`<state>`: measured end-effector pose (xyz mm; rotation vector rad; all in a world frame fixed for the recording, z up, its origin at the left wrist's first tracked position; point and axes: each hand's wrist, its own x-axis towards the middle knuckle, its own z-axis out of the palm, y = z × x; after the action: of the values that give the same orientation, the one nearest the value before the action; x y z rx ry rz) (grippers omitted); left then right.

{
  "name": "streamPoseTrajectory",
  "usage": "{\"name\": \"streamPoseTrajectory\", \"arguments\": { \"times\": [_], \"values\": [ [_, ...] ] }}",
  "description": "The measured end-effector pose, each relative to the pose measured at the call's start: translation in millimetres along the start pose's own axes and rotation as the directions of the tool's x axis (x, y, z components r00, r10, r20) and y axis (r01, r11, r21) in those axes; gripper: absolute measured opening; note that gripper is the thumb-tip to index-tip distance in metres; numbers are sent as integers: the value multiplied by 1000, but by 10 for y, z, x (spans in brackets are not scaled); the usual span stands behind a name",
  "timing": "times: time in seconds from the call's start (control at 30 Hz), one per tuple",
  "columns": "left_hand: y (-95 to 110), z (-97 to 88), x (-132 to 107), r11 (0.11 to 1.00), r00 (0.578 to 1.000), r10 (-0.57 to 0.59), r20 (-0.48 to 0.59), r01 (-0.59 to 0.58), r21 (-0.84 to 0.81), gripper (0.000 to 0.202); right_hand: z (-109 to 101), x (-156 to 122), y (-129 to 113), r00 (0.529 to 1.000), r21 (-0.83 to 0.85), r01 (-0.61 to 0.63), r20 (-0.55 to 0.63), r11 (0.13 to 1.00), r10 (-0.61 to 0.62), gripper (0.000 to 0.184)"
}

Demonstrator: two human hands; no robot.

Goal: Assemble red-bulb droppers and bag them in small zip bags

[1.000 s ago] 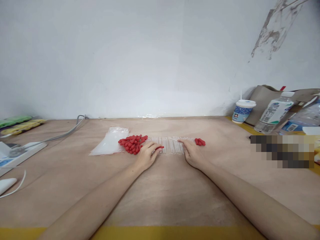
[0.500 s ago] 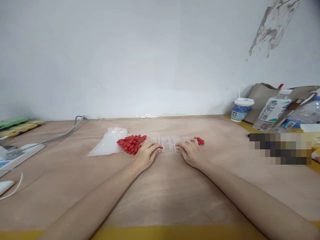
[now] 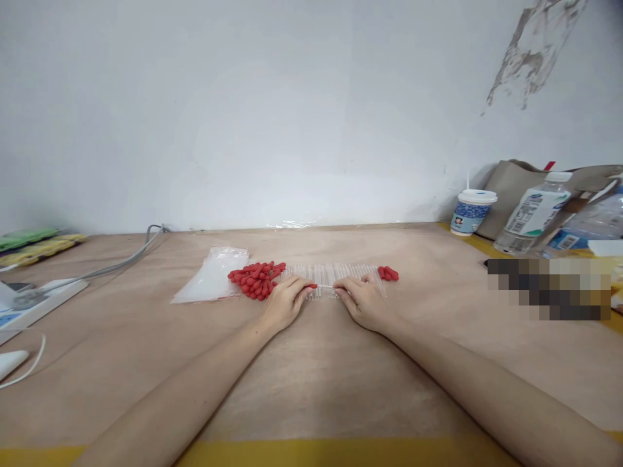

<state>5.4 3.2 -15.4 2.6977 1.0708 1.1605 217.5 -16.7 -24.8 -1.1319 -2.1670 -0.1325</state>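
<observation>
My left hand (image 3: 285, 303) is closed in a pinch on a red rubber dropper bulb (image 3: 313, 286), whose end sticks out past the fingertips. Pinched in my right hand (image 3: 365, 303) is a thin clear dropper tube (image 3: 326, 287). Its tip meets the bulb's end; whether it has entered cannot be made out. Beneath and behind both hands lies a row of similar clear tubes (image 3: 318, 271), partly covered by the fingers. A heap of red bulbs (image 3: 254, 279) sits just left of my left hand. A few more red bulbs (image 3: 388, 274) lie beyond my right hand.
A clear plastic bag (image 3: 207, 279) lies left of the heap. At far left are a power strip (image 3: 63, 295), a grey cable (image 3: 126, 261) and green and yellow packets (image 3: 41, 246). A paper cup (image 3: 472, 213), bottle (image 3: 535, 214) and grey bag (image 3: 496, 194) stand at right.
My right hand has moved left, bringing the tube's tip up to the red bulb. My left hand has stayed in place.
</observation>
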Motion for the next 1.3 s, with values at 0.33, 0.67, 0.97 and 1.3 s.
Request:
{"name": "streamPoseTrajectory", "arguments": {
  "times": [0.33,0.67,0.97,1.3],
  "values": [
    [51,-16,-6,999,1000,-4,19,4,-34,14,3,-1,30,998,71,40,52,997,-44,25],
    [26,-29,-38,992,991,98,90,-90,-86,21,-47,29,31,989,136,46,131,990,-64,25],
    [28,-13,-36,993,986,100,132,-90,-74,18,-30,7,36,987,26,70,146,997,-73,26],
    [33,-31,-22,988,998,31,53,-22,-150,14,-21,15,30,991,122,49,117,991,-64,28]
  ]
}}
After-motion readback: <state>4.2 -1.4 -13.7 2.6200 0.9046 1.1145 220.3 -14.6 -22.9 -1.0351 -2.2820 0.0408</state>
